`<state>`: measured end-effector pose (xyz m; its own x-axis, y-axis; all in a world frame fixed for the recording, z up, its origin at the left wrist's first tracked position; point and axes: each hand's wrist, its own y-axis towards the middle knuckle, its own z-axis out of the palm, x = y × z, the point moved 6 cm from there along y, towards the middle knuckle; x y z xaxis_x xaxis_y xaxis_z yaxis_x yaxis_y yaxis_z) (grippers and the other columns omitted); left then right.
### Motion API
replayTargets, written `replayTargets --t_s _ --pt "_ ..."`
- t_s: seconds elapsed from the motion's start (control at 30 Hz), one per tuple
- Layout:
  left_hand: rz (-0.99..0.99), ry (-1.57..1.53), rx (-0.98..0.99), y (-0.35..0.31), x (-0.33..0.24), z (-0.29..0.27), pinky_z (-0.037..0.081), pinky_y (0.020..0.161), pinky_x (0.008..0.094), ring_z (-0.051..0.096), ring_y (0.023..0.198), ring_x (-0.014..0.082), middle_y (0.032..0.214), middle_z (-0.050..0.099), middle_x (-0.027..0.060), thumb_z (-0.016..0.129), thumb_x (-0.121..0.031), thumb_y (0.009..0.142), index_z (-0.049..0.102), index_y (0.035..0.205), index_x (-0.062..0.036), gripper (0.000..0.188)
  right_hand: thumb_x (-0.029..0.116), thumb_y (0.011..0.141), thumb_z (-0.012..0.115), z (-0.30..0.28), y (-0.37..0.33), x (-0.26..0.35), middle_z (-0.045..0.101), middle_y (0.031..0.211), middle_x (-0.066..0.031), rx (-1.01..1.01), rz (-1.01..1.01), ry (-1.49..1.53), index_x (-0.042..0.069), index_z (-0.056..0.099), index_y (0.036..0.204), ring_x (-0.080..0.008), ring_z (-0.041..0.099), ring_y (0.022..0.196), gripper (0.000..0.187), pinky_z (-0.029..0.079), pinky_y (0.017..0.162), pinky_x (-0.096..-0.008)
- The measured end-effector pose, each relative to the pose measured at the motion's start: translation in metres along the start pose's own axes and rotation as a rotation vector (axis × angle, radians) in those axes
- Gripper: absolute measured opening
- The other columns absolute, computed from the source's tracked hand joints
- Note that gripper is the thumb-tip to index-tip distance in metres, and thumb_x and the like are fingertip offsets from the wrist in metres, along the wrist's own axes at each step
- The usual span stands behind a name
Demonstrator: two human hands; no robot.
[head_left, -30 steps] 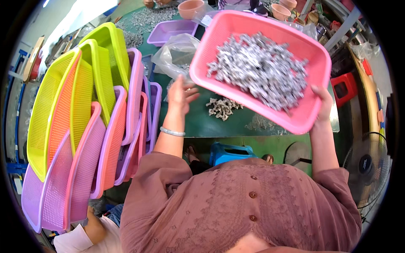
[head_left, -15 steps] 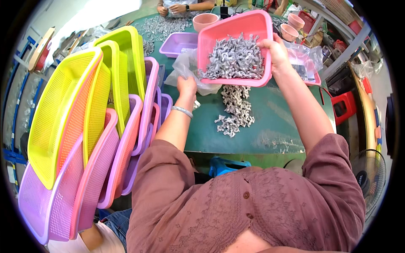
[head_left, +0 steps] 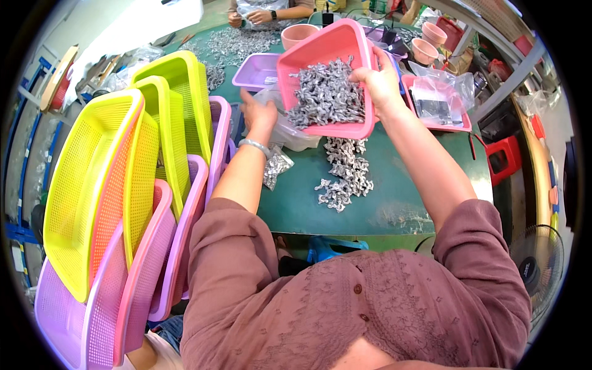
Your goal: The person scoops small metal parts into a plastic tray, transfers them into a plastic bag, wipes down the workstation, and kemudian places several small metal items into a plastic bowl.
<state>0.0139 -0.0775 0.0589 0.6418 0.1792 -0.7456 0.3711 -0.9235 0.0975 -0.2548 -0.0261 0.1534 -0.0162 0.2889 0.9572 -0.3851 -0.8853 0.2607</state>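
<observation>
My right hand [head_left: 381,85] grips the right rim of a pink plastic basket [head_left: 320,52], its thumb inside. The basket is tilted toward me and to the left, with a heap of small grey metal parts [head_left: 333,92] in its lower part. A clear plastic bag [head_left: 295,134] lies under the basket's lower left corner. My left hand [head_left: 259,114] holds the bag's left side, its fingertips partly hidden. On the green table below the basket lies a pile of similar metal parts [head_left: 346,176]. A small filled clear bag [head_left: 277,166] sits beside my left wrist.
Stacked yellow-green, pink and purple baskets [head_left: 92,185] rise close to my left arm. A purple tray [head_left: 254,69] and a pink bowl [head_left: 297,36] stand behind the bag. Another pink tray [head_left: 441,125] is at the right. Across the table, another person's hands [head_left: 259,17] work near scattered parts.
The pink basket has moved left and slightly lower over the bag, tilting more. My left hand has shifted left and up. The small filled bag has come into fuller view.
</observation>
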Motion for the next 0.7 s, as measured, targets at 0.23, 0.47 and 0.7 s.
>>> replayTargets --t_s 0.23,0.47,0.7 --pt "0.274 0.228 0.264 0.005 -0.019 0.022 0.04 0.086 0.0376 0.049 0.097 0.0403 0.114 0.04 0.0287 0.049 -0.006 0.072 0.057 0.105 -0.0092 0.034 0.003 0.049 0.065 0.01 0.009 -0.008 0.057 0.101 -0.015 -0.03 0.007 -0.25 -0.005 0.038 0.122 -0.0228 0.055 0.093 0.079 0.043 0.082 -0.0306" --pt "0.546 1.028 0.555 0.029 -0.018 0.043 0.044 0.081 0.0373 0.059 0.091 0.0305 0.096 0.062 0.0148 0.055 -0.012 0.067 0.066 0.088 -0.0059 0.024 0.004 0.047 0.066 0.027 0.001 0.006 0.056 0.106 -0.015 0.11 0.018 -0.158 -0.004 0.042 0.12 -0.0216 0.053 0.098 0.077 0.04 0.087 -0.0268" --pt "0.315 0.647 0.466 0.047 -0.027 0.048 0.046 0.081 0.0353 0.055 0.097 0.0319 0.1 0.059 0.0197 0.058 -0.009 0.064 0.064 0.088 -0.0002 0.026 0.003 0.049 0.064 0.044 0.016 0.009 0.057 0.102 -0.0142 0.084 -0.063 -0.424 0.001 0.043 0.122 -0.0203 0.055 0.091 0.077 0.043 0.08 -0.0271"
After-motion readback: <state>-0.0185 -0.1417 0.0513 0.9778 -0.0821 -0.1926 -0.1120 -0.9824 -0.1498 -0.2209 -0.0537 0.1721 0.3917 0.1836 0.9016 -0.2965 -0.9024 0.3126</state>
